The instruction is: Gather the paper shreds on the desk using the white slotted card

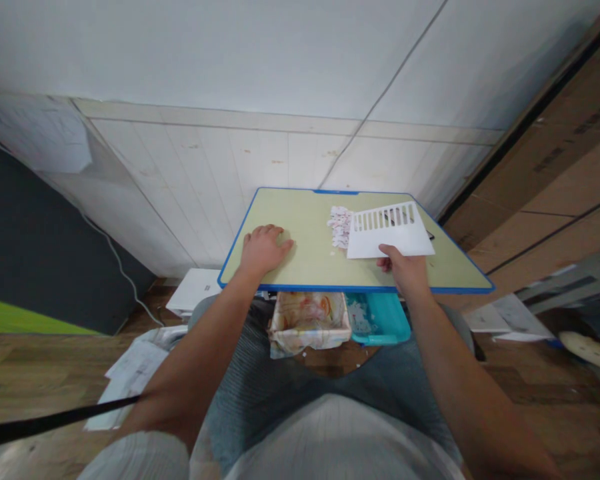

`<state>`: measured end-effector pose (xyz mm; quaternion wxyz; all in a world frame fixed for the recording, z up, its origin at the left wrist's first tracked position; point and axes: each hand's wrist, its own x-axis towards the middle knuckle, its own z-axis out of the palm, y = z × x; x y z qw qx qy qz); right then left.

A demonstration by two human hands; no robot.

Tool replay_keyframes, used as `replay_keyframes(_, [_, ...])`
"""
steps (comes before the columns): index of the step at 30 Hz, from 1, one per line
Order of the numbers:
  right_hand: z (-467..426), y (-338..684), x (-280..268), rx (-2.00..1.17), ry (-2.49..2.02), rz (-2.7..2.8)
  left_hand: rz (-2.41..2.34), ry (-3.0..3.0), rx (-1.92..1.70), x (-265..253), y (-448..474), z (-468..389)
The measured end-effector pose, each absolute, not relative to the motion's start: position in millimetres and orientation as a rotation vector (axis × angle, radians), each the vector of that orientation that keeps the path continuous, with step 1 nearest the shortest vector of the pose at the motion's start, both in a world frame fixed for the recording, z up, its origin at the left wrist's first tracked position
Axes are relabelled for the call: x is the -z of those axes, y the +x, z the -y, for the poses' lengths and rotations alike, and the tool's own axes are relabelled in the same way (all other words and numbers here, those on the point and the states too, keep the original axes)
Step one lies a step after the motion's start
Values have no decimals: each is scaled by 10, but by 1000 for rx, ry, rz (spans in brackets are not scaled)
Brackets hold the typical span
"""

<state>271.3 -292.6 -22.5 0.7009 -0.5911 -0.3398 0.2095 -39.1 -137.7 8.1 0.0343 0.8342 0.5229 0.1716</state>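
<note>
My right hand (404, 268) grips the near edge of a white slotted card (391, 241), thumb on top and fingers curled beneath. A row of narrow cut-out slots runs along the card's far side. Against its left edge lies a pile of small white paper pieces (339, 227) with reddish marks. My left hand (265, 251) rests on the left part of the pale yellow tabletop (305, 250), fingers spread and holding nothing. A small dark object (431, 235), mostly hidden, shows past the card's right edge.
Below the table's blue front edge stand a plastic-lined bin (310, 337) and a turquoise basket (384, 321) with white bits inside. A wall (290, 157) backs the table. Cardboard (545, 193) leans at the right. Papers (130, 373) lie on the floor at left.
</note>
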Motion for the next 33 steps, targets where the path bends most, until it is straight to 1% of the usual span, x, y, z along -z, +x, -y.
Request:
replay_keyframes(23, [2986, 2698, 145, -551, -1392, 881, -1601, 2566, -546, -70, -388, 1372])
replay_keyframes(33, [3055, 2693, 110, -603, -1397, 1022, -1588, 2567, -556, -37, -401, 1338])
